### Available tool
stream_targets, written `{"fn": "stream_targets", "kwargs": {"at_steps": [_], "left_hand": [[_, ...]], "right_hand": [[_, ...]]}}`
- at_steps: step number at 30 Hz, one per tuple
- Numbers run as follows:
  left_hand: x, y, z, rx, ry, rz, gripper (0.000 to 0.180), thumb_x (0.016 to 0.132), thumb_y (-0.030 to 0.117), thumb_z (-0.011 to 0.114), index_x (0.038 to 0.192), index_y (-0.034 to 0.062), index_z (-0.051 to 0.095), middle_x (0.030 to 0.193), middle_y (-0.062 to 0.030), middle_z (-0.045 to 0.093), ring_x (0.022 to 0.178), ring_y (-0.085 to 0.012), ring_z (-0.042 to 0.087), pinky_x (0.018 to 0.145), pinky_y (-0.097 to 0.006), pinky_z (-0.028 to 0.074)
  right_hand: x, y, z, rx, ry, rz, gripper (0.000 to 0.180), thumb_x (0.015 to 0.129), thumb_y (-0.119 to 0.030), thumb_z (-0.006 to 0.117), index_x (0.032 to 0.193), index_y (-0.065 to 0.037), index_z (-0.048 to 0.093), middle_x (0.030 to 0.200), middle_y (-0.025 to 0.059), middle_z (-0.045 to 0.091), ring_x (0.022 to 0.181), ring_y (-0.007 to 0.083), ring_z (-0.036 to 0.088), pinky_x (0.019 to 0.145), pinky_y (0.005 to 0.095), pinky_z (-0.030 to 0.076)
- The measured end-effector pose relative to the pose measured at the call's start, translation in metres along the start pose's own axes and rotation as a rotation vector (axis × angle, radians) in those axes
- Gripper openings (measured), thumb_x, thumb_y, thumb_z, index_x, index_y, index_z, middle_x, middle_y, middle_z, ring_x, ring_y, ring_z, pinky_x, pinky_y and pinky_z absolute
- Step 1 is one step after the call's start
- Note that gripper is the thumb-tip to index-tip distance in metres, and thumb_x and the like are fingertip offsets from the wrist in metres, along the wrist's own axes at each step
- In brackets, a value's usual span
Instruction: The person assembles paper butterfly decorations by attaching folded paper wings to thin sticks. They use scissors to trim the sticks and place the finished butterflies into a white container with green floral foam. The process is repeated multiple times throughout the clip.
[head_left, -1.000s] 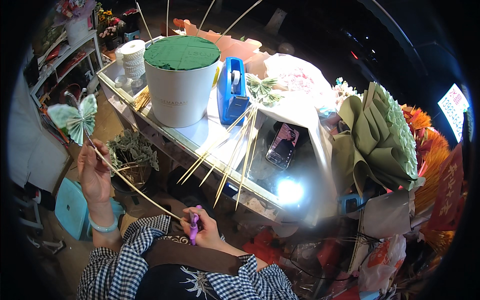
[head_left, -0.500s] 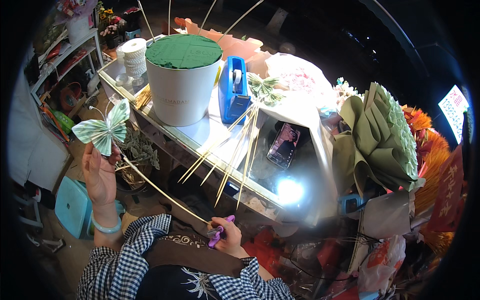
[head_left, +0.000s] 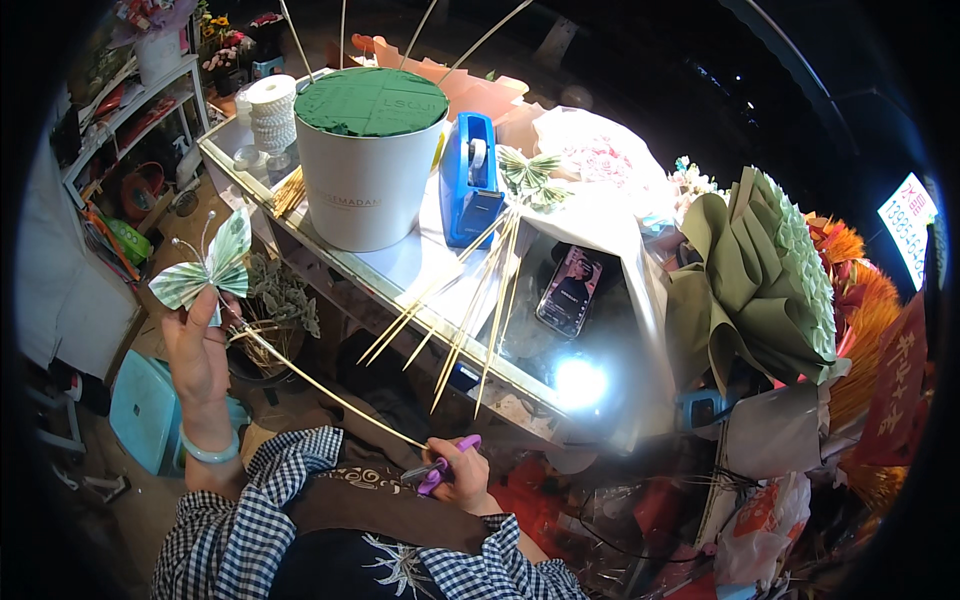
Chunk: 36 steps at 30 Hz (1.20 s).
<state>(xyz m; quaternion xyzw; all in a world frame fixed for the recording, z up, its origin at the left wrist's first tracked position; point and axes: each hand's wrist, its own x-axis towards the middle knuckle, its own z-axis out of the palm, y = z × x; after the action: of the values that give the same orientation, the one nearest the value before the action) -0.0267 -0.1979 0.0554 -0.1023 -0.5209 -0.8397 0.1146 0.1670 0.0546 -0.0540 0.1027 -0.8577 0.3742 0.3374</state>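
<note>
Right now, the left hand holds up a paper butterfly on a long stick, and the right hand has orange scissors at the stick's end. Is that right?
Not quite: the scissors in the right hand are purple, not orange, as the head view shows. The left hand does hold up the paper butterfly on its long stick.

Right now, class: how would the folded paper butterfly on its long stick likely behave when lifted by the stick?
The butterfly looks like thin folded paper, so probably very light and easily crushed. Its stick is long and slender, so it may flex and wobble. The left hand grips just under the wings, which likely steadies it.
</note>
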Motion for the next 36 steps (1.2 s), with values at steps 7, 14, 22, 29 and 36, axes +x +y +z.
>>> {"fn": "stream_targets", "kwargs": {"at_steps": [7,14,22,29,36], "left_hand": [[0.002,0.002,0.0,-0.071,0.029,-0.114,0.021,0.084,0.017,0.064,0.098,0.0034,0.056,0.079,-0.0053,0.06,0.068,-0.0127,0.057,0.057,-0.024,0.046],[0.006,0.001,-0.005,-0.158,0.03,-0.229,0.019,0.085,0.018,0.063,0.097,0.0044,0.057,0.079,-0.0054,0.061,0.069,-0.0141,0.059,0.057,-0.023,0.047],[0.007,-0.002,-0.006,-0.423,-0.005,-0.394,0.018,0.086,0.017,0.063,0.097,0.0036,0.058,0.079,-0.0064,0.062,0.069,-0.0145,0.061,0.055,-0.019,0.052],[0.007,-0.009,-0.012,-0.403,0.025,-0.332,0.019,0.086,0.016,0.062,0.099,0.0016,0.059,0.082,-0.0075,0.064,0.071,-0.0154,0.062,0.058,-0.019,0.054],[0.0,-0.004,-0.007,-0.277,-0.067,-0.149,0.027,0.088,0.018,0.06,0.109,0.0019,0.054,0.092,-0.0094,0.062,0.08,-0.0168,0.062,0.062,-0.02,0.055]], "right_hand": [[0.001,0.0,-0.001,-0.021,0.007,-0.003,0.052,0.061,-0.003,0.072,0.11,-0.002,0.056,0.082,0.009,0.062,0.066,0.0234,0.06,0.057,0.0307,0.047],[0.001,0.001,0.0,-0.004,0.012,-0.009,0.052,0.059,-0.001,0.071,0.109,-0.001,0.057,0.081,0.0101,0.061,0.066,0.0241,0.06,0.057,0.0307,0.048],[0.002,0.0,-0.001,0.003,0.019,-0.016,0.051,0.059,0.0,0.071,0.108,0.0,0.057,0.081,0.0108,0.061,0.065,0.0243,0.06,0.057,0.0304,0.047],[0.001,0.0,0.0,0.003,0.032,-0.002,0.05,0.06,0.0,0.072,0.108,-0.001,0.057,0.08,0.0107,0.061,0.065,0.0241,0.06,0.057,0.0302,0.047],[0.001,-0.001,0.001,-0.001,0.06,0.004,0.049,0.061,0.0,0.073,0.107,0.0,0.056,0.079,0.0107,0.061,0.065,0.0241,0.06,0.057,0.0301,0.047]]}}
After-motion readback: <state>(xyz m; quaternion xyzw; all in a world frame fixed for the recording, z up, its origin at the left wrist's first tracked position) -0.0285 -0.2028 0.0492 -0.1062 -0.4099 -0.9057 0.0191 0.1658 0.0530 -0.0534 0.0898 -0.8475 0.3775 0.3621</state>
